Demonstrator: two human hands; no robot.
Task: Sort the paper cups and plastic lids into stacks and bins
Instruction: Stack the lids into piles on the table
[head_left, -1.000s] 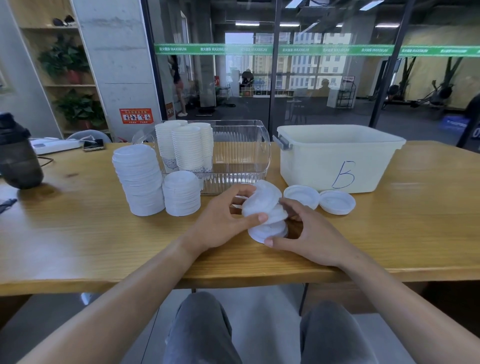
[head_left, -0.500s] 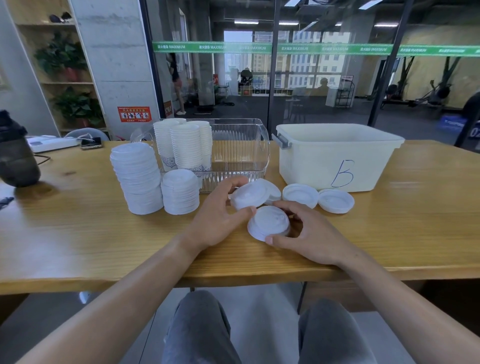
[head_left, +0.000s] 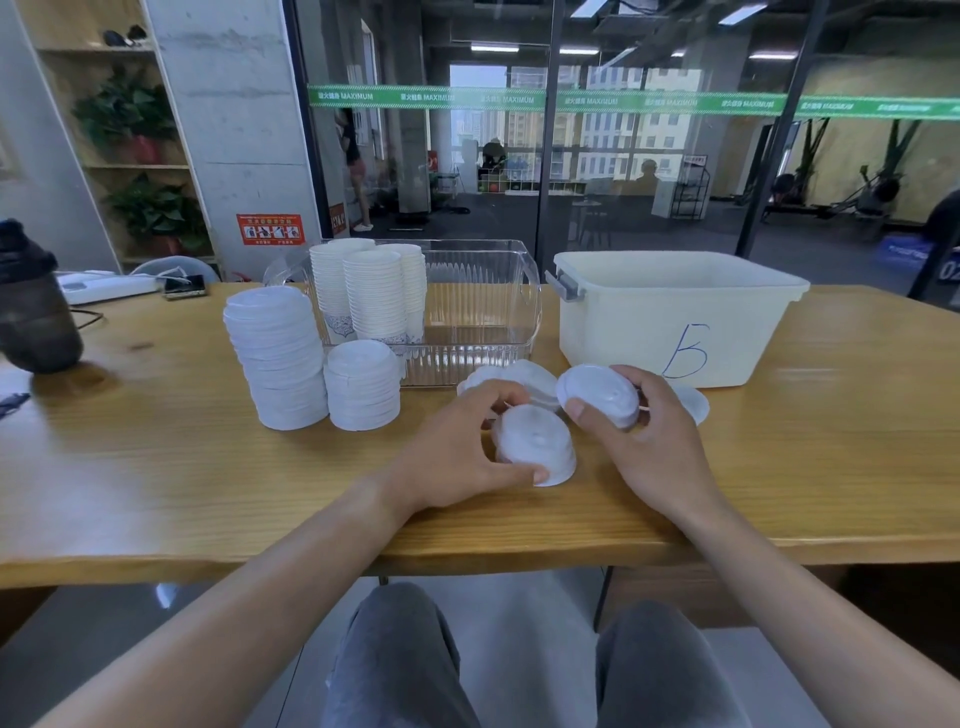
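My left hand (head_left: 457, 457) grips a small stack of white plastic lids (head_left: 537, 449) standing on the wooden table (head_left: 156, 467). My right hand (head_left: 649, 441) holds another white lid (head_left: 597, 395) tilted just above the table, thumb on its front rim. More loose lids (head_left: 530, 379) lie behind my left hand, and one lid (head_left: 693, 405) lies behind my right hand. A tall lid stack (head_left: 278, 358) and a shorter one (head_left: 363, 384) stand to the left. Stacked paper cups (head_left: 374, 293) stand inside the clear bin (head_left: 483, 312).
A cream bin marked B (head_left: 670, 317) stands at the right behind my hands. A dark shaker bottle (head_left: 31, 306) stands at the far left edge, with a phone (head_left: 184, 286) and a power strip (head_left: 104, 286) behind it. A glass wall runs behind the table.
My right hand left the small stack and picked up a lid, lifting it to the right. My left hand let go of its lid and moved onto the small stack.
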